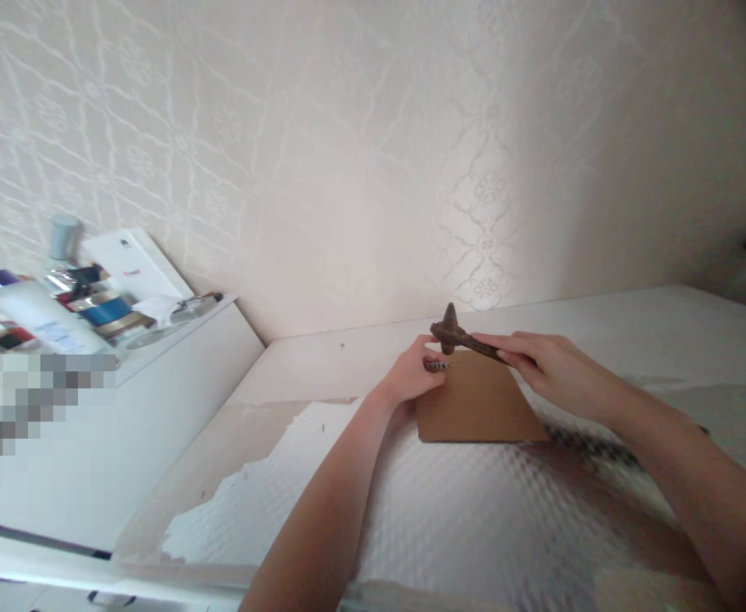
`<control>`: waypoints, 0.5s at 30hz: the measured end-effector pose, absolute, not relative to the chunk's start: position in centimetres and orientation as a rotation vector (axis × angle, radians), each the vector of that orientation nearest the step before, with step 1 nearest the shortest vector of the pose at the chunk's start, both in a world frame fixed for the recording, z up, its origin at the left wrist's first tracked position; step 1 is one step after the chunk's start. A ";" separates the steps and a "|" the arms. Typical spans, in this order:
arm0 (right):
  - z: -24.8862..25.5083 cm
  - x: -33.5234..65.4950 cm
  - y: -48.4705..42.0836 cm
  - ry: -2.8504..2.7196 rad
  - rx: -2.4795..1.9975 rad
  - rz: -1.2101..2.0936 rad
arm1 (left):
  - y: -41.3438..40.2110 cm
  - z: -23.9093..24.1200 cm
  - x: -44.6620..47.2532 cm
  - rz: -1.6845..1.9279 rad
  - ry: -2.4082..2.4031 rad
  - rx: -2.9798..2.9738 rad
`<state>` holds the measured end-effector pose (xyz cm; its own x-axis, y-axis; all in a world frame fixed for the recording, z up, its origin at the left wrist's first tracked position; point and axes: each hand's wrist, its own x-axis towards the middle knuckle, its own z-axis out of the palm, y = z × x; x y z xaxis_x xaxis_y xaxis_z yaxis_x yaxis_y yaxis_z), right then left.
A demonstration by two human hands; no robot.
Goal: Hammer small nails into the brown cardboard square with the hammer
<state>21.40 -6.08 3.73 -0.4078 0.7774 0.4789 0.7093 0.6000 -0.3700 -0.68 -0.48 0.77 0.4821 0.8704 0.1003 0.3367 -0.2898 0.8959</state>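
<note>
My right hand (542,365) grips the handle of a small hammer (449,331) with a dark, rusty-looking head. The hammer head hangs above the far left part of a brown cardboard piece (475,408), close to my left fingers. At that side of the cardboard is my left hand (415,374), its thumb and fingers curled toward each other. Between them shows a small dark striped thing (435,366), too small to name. Some of the left fingertips are hidden behind the hammer head.
The cardboard lies on a white surface with a textured, partly torn cover (449,510). At left stands a white cabinet (175,408), topped with a white box (137,263), a white tube (48,319) and several small items. A patterned wall (347,170) rises behind.
</note>
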 end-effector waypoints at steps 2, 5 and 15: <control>3.7 21.4 -6.1 -2.227 -1.176 0.152 | -0.5 0.8 -0.7 0.763 1.022 1.849; 3.6 21.5 -6.0 -2.271 -1.173 0.169 | -0.5 0.9 -0.7 0.762 1.024 1.855; 3.6 21.6 -6.0 -2.253 -1.196 0.118 | -0.7 0.9 -0.6 0.780 0.988 1.801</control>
<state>21.57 -6.03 3.64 -0.4302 0.7829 0.4495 0.7317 0.5940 -0.3343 -0.65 -0.72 0.92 0.4795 0.8722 0.0973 0.2973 -0.2657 0.9171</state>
